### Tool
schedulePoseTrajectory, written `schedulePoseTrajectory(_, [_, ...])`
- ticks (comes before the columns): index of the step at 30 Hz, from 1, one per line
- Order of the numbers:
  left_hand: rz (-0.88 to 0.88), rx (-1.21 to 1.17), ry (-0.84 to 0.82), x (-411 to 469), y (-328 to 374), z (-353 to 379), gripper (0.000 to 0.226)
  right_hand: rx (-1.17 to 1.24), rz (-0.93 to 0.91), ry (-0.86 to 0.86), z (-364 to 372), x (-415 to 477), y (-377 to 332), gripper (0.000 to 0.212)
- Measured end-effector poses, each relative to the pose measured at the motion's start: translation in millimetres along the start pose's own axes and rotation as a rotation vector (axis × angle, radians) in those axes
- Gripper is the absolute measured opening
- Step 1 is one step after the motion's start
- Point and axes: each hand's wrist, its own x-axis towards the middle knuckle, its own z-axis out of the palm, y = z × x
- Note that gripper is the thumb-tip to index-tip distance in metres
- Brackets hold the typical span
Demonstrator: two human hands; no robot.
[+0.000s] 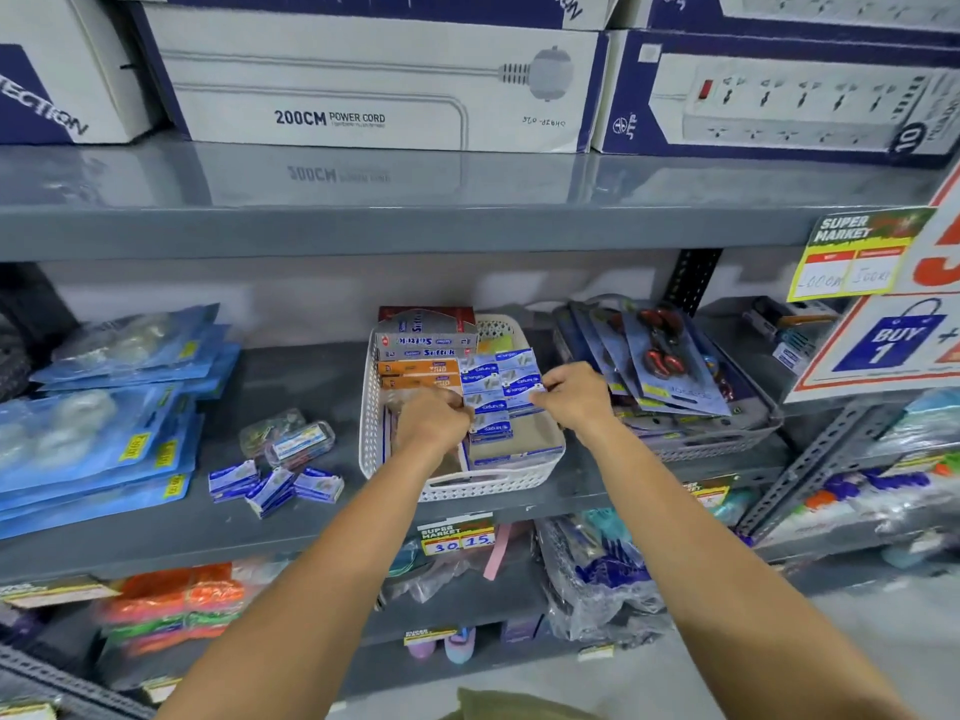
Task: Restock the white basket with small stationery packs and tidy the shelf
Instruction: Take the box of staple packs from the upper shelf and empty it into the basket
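Observation:
A white perforated basket (488, 483) stands on the grey middle shelf (291, 527). Inside it lie grey and orange boxes at the back and rows of small blue-and-white stationery packs (498, 387). My left hand (432, 420) reaches into the basket's left part, its fingers curled against the edge of the blue packs. My right hand (574, 394) pinches the right edge of the same rows of packs. Three loose blue packs (275, 485) lie on the shelf left of the basket.
Clear cases of clips (291, 436) sit behind the loose packs. Blue bagged goods (98, 418) are stacked at the far left. A grey basket of carded items (691, 397) stands right of the white one. Power cord boxes (374, 85) fill the shelf above.

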Motion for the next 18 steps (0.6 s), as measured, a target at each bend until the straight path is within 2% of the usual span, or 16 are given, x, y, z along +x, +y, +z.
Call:
schedulePoseTrajectory(4, [-0.032, 0.012, 0.021, 15, -5, 8, 0.019, -0.086, 0.037, -0.015, 9, 12, 5, 0.012])
schedulePoseTrajectory(8, [-0.042, 0.116, -0.027, 24, -8, 14, 0.013, -0.203, 0.082, -0.038, 16, 22, 8, 0.011])
schedulePoseTrajectory(10, [-0.044, 0.172, -0.039, 28, -11, 16, 0.008, -0.257, 0.097, -0.054, 20, 25, 7, 0.02])
schedulePoseTrajectory(13, [-0.064, 0.241, -0.042, 34, -17, 20, 0.015, -0.339, 0.107, -0.077, 26, 28, 4, 0.014])
schedulePoseTrajectory(18, [-0.063, 0.332, -0.045, 39, -25, 26, 0.019, -0.421, 0.142, -0.127, 37, 31, 10, 0.025])
